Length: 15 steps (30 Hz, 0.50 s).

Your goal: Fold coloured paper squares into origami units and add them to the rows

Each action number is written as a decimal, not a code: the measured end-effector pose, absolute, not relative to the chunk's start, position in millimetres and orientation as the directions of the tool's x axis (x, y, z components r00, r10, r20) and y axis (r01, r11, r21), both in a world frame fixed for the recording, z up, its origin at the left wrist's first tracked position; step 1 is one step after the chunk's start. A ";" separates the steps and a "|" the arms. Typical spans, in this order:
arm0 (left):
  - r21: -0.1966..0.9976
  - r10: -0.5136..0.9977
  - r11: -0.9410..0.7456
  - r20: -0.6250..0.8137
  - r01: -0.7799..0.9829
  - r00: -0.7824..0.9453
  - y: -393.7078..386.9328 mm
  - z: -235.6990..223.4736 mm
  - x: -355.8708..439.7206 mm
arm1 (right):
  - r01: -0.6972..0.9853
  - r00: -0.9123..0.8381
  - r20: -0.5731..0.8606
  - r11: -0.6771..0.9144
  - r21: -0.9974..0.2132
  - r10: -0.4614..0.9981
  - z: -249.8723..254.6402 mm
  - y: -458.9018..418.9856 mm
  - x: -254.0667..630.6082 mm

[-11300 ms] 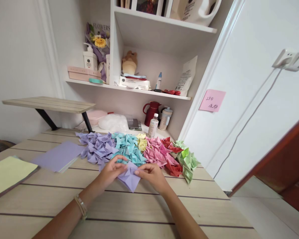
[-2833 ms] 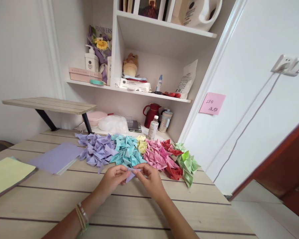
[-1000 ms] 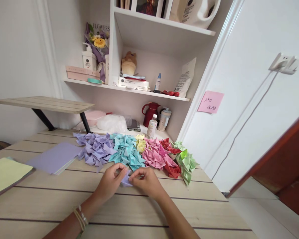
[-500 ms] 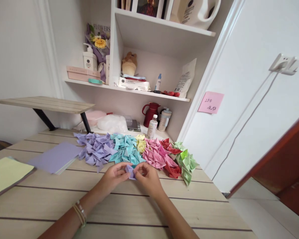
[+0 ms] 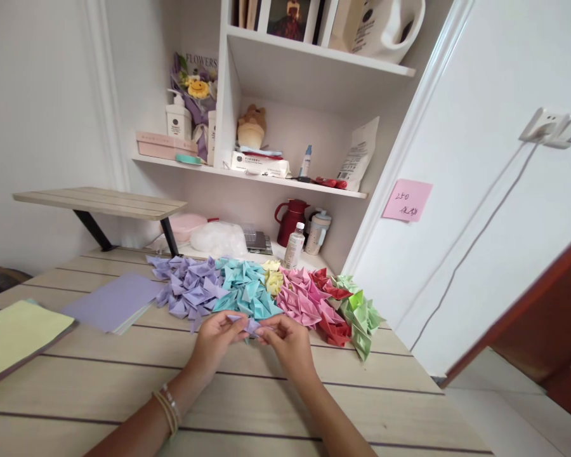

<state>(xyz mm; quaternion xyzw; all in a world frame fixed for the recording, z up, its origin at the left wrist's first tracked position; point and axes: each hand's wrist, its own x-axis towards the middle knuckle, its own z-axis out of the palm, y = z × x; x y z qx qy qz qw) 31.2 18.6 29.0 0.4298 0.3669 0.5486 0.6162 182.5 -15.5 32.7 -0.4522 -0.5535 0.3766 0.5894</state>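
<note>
Between my two hands is a small folded purple paper piece (image 5: 251,325), pinched from both sides just above the table. My left hand (image 5: 221,336) grips its left end, fingers closed on it. On the other end, my right hand (image 5: 288,339) pinches with thumb and fingers. Right behind my hands lie heaps of folded paper pieces sorted by colour: purple (image 5: 188,289), blue (image 5: 247,292), yellow (image 5: 273,279), pink (image 5: 299,298), red (image 5: 335,330) and green (image 5: 361,317). The underside of the held piece is hidden by my fingers.
Flat purple sheets (image 5: 117,301) and yellow sheets (image 5: 19,336) lie on the slatted table (image 5: 219,400) to the left. A small raised shelf (image 5: 105,202) stands at the back left. A bottle (image 5: 294,246) and a red jug (image 5: 291,222) are behind the heaps.
The purple paper piece has changed from a compact upright form to a wider, flatter one, and my hands are slightly farther apart. The whole view has shifted a little.
</note>
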 end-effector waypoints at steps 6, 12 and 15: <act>0.898 0.995 0.048 -0.007 -0.438 0.095 26.0 28.2 26.1 | 0.312 0.005 0.454 0.430 -0.847 0.891 33.2 -17.3 194.4; 0.919 0.975 0.104 -0.017 -0.380 0.223 33.6 12.7 32.0 | 0.450 0.180 0.574 0.451 -0.770 0.799 39.7 -11.5 191.3; 0.955 0.969 0.053 0.021 -0.292 0.246 33.5 5.1 36.7 | 0.493 0.222 0.618 0.460 -0.738 0.754 56.3 9.7 178.6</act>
